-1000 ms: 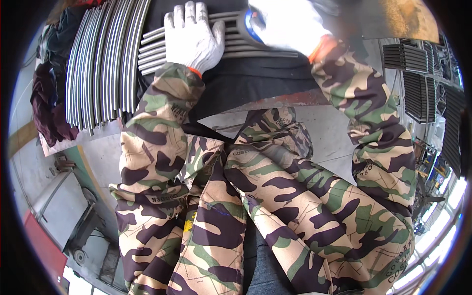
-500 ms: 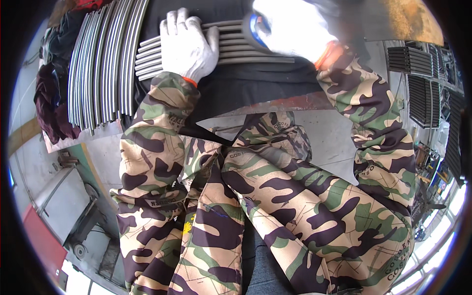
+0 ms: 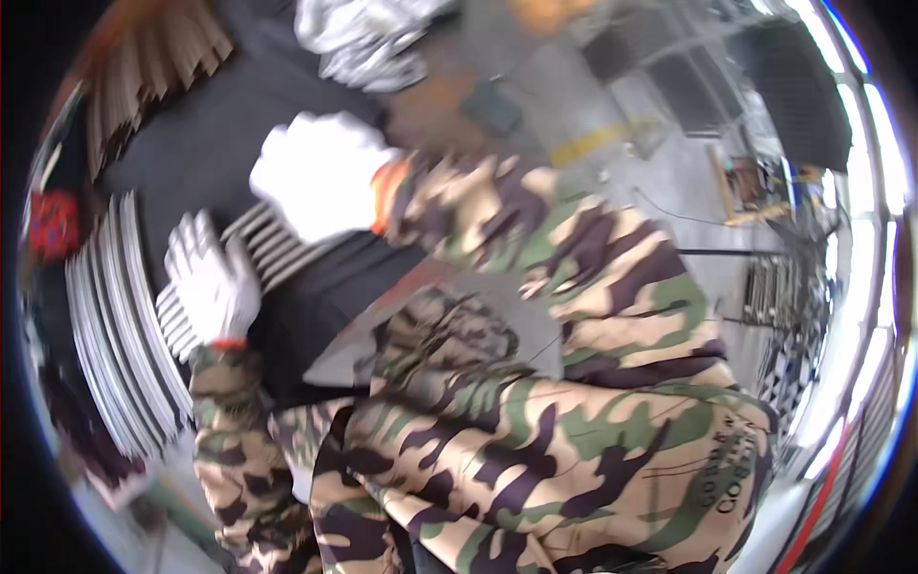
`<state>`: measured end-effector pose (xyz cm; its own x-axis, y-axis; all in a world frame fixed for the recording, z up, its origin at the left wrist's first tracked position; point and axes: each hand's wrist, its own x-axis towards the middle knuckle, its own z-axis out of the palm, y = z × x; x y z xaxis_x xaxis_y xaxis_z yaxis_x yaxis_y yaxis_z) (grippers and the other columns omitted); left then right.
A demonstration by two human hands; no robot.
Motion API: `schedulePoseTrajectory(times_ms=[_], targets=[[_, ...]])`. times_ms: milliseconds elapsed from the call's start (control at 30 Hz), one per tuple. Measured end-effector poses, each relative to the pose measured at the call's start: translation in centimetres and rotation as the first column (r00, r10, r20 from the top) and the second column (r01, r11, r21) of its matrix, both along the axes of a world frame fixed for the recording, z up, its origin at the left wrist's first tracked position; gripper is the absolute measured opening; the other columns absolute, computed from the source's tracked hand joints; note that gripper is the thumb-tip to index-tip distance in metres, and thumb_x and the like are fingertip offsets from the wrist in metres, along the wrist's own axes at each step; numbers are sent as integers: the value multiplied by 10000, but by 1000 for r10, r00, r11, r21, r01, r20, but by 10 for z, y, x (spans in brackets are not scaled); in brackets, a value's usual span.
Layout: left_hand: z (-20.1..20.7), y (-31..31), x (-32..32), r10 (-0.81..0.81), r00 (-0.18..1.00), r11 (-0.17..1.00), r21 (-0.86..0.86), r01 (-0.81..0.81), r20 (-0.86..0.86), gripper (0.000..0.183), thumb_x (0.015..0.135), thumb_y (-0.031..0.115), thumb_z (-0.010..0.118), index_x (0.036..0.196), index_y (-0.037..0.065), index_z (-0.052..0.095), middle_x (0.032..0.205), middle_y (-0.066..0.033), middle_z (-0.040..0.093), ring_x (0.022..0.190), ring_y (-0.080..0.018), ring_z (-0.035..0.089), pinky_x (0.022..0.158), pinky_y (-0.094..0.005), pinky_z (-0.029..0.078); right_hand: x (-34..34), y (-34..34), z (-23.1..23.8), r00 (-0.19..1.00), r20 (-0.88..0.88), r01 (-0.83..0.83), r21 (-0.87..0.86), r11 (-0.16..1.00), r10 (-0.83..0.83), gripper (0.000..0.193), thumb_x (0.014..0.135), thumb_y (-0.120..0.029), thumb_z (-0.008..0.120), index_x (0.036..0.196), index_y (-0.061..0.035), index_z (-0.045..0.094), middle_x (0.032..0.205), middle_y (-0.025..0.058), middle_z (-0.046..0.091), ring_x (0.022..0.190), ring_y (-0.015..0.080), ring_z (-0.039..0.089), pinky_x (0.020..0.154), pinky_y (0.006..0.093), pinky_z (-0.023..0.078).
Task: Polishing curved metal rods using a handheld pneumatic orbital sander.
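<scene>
My left hand (image 3: pixel 212 287), in a white glove with an orange cuff, lies flat with fingers spread on a small row of grey metal rods (image 3: pixel 271 247). The rods lie side by side on a black cloth (image 3: pixel 186 143). My right hand (image 3: pixel 320 180), gloved the same way, is over the far right part of these rods. Glare and blur hide its fingers, and whether it touches the rods or holds anything is unclear. Left of my left hand lies a larger row of long metal rods (image 3: pixel 113 320).
At the back left is a batch of brownish strips or rods (image 3: pixel 143 72). A crumpled silvery-white sheet (image 3: pixel 368 43) lies at the back. A red object (image 3: pixel 54 225) is at the left edge. The grey floor (image 3: pixel 660 206) extends to the right, with dark racks (image 3: pixel 794 96) beyond.
My view has swung to the right, so the scene appears turned. My left hand stays flat on the rods. The blue-rimmed object at my right hand no longer shows.
</scene>
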<state>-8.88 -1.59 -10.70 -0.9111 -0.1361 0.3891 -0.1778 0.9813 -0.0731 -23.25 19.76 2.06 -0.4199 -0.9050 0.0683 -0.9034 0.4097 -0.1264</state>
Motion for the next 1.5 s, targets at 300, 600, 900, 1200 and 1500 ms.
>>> schedulePoseTrajectory(times_ms=[300, 600, 900, 1200, 1500], targets=[[6, 14, 1, 67, 986, 996, 45, -74, 153, 629, 1092, 343, 521, 1570, -61, 454, 1630, -287, 453, 1547, -454, 376, 1297, -562, 237, -17, -3, -1, 992, 92, 85, 23, 996, -87, 271, 838, -209, 712, 1056, -50, 732, 1089, 193, 691, 1039, 368, 690, 857, 498, 599], [3, 7, -9, 57, 990, 997, 51, -64, 129, 633, 1082, 317, 532, 1570, -77, 445, 1633, -295, 443, 1545, -467, 370, 1297, -566, 228, -11, -2, -11, 996, 87, 28, -51, 998, -23, 278, 822, -218, 725, 1047, -54, 720, 1078, 185, 679, 1003, 365, 688, 839, 492, 594], [12, 12, -10, 55, 991, 992, 103, -67, 120, 617, 1061, 306, 531, 1538, -83, 484, 1620, -299, 458, 1527, -474, 392, 1295, -577, 229, 5, -4, -11, 997, 72, 13, -19, 1000, -11, 290, 823, -217, 732, 1060, -51, 726, 1077, 192, 685, 1006, 379, 695, 843, 507, 595], [18, 20, 22, 53, 998, 986, 157, -58, 38, 636, 996, 296, 653, 1520, -36, 514, 1572, -282, 513, 1483, -479, 446, 1270, -610, 275, -13, -28, -12, 999, 5, 38, 22, 999, -38, 260, 884, -275, 678, 1048, -84, 742, 1068, 176, 692, 984, 373, 709, 787, 505, 617], [18, 22, -6, 75, 992, 979, 181, -93, 105, 660, 1036, 396, 566, 1518, -54, 536, 1584, -294, 503, 1522, -467, 402, 1294, -586, 216, -35, -22, -17, 990, -121, 73, 58, 996, -65, 262, 956, -298, 645, 1103, -82, 663, 1074, 161, 663, 984, 360, 691, 813, 502, 597]])
